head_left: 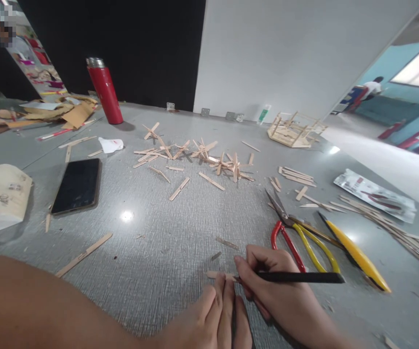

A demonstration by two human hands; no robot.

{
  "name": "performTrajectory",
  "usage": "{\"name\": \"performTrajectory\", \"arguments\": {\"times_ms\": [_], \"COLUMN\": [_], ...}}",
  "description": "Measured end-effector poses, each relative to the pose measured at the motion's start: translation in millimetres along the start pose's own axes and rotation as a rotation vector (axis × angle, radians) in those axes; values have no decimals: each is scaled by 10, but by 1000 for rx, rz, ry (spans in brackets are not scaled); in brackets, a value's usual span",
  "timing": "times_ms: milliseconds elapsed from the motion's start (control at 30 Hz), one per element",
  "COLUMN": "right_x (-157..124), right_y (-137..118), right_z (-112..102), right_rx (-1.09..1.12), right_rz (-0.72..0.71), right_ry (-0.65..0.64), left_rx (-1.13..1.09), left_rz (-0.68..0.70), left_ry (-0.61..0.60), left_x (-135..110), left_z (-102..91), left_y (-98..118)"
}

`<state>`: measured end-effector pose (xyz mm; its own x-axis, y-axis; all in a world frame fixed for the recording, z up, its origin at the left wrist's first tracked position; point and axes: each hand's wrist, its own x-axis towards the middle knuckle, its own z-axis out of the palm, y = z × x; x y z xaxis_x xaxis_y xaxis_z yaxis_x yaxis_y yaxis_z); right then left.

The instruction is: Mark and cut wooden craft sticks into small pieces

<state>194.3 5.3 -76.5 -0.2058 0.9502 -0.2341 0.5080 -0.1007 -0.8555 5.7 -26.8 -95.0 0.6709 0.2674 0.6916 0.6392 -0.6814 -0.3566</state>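
Black and white panels (285,53) back the far edge of a grey worktop (140,261), where a thin wooden stick (214,275) lies well in from that edge, its long axis roughly parallel to it. Extended fingers of the left hand (213,317) press down on the stick from the near side; the right hand (275,288), nearer the stick's right end, pinches a slim black tool (300,277), pointing leftward.

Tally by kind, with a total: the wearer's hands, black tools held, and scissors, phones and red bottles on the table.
Hands: 2, left hand and right hand
Black tool held: 1
Scissors: 1
Phone: 1
Red bottle: 1
Total: 6
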Motion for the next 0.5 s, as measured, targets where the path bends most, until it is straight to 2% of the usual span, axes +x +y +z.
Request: {"name": "performTrajectory", "arguments": {"times_ms": [500], "right_x": [0], "right_y": [-4], "right_z": [7], "right_rx": [-38], "right_rz": [-38], "right_ry": [2], "left_rx": [-33], "left_rz": [-28], "left_ry": [27], "left_x": [28], "left_z": [3], "left_y": [4]}}
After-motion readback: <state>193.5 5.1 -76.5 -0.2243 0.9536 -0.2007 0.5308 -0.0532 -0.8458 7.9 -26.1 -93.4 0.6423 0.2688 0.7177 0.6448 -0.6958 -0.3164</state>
